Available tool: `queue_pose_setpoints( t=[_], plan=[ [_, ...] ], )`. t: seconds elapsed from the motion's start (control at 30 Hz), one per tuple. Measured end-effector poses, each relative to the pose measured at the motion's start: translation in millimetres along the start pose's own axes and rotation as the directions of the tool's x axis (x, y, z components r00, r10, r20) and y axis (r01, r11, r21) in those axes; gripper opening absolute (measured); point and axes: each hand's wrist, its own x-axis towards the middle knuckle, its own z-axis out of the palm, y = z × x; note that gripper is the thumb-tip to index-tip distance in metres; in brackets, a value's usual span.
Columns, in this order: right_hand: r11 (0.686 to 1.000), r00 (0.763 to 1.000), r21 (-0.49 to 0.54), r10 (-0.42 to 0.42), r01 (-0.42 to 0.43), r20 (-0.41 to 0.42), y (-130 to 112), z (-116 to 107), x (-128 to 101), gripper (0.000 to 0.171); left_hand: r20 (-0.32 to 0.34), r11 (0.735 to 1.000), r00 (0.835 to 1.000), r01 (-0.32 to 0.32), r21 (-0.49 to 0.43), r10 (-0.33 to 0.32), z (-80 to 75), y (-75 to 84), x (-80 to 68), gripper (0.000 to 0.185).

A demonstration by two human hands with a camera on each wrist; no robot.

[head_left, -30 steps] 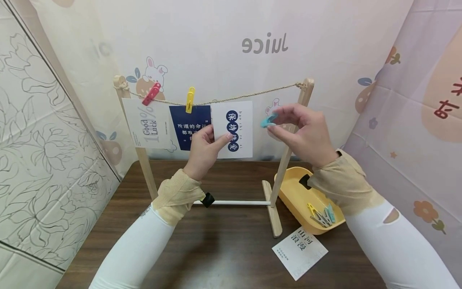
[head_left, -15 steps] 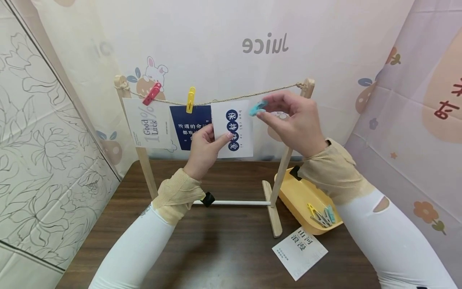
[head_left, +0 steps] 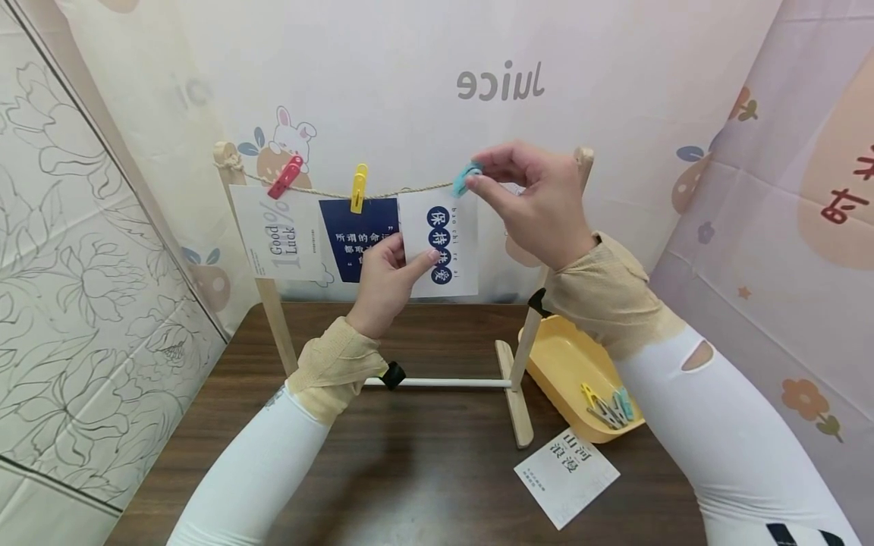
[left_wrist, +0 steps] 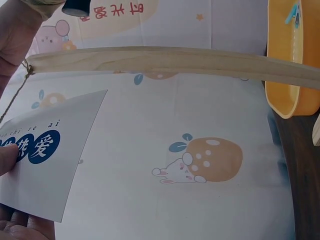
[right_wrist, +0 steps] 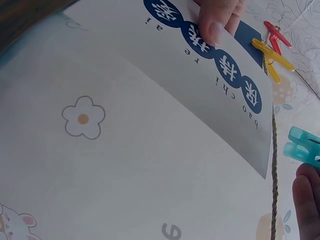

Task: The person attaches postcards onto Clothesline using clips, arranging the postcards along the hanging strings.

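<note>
A twine line (head_left: 410,189) runs between the two posts of a wooden rack (head_left: 520,356). My left hand (head_left: 389,280) pinches a white card with blue circles (head_left: 447,243) and holds its top edge up to the twine. My right hand (head_left: 532,197) pinches a teal clothespin (head_left: 466,177) right at the twine, above the card's upper right corner. In the right wrist view the teal clothespin (right_wrist: 302,146) sits beside the twine (right_wrist: 274,180). A "Good Luck" card (head_left: 276,231) hangs under a red pin (head_left: 285,177), a dark blue card (head_left: 356,236) under a yellow pin (head_left: 358,188).
A yellow tray (head_left: 567,364) with several clothespins (head_left: 610,408) stands on the dark wooden table (head_left: 410,470) at the right. A loose white card (head_left: 567,476) lies in front of the tray. Patterned cloth walls close in at the back and both sides.
My right hand has carried the teal clothespin up and to the left, from beside the right post to the twine above the white card. The left hand has stayed still.
</note>
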Motion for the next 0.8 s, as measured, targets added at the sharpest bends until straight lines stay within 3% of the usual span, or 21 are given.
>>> queue_pose_setpoints(
  t=[0.23,0.47,0.8],
  plan=[
    [1.0,1.0,0.016,0.008,-0.007,-0.021,-3,6,14,0.013,-0.002,1.0,1.0,0.005,0.008,-0.005,-0.1,0.7,0.5,0.036],
    [0.998,0.999,0.05,0.04,-0.04,0.02,-3,11,25,0.013,0.0,1.0,1.0,0.005,0.007,-0.005,-2.2,1.1,-0.4,0.037],
    [0.993,0.989,-0.023,0.121,-0.12,0.089,-4,15,36,0.013,0.005,1.0,1.0,0.005,0.018,-0.005,-4.0,-0.6,0.9,0.038]
  ],
)
